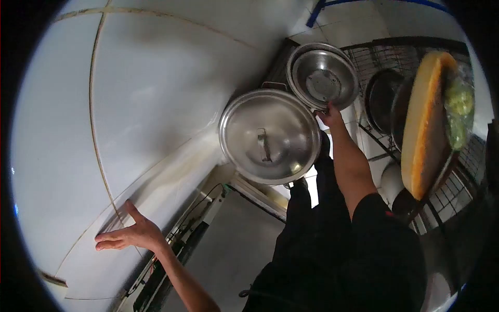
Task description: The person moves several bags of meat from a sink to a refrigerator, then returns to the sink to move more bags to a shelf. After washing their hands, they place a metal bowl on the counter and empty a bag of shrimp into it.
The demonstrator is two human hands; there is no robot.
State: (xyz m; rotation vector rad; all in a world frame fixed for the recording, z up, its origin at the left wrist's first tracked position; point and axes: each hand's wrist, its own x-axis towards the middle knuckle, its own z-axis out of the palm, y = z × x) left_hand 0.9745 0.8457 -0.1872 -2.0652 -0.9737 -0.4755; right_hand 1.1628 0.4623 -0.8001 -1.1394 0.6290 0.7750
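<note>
My right hand (329, 115) grips the near rim of a stainless steel bowl (340, 78), with the thumb over the edge. This bowl is nested in a slightly wider metal bowl (292, 70). Right beside them is a large steel pot with its lid (239, 138) on; a handle stands at the lid's middle. My left hand (136, 232) is held out at the lower left, fingers spread and holding nothing. It overlaps the white tiled wall (156, 88) in this view.
A wire rack (405, 54) on the right carries dark pans (382, 99), a thick yellow-edged slab (423, 130) and a plastic bag of something green (458, 112). Below the wall runs a grey metal unit (228, 239) with cables along its edge. A blue bar (364, 1) crosses the top.
</note>
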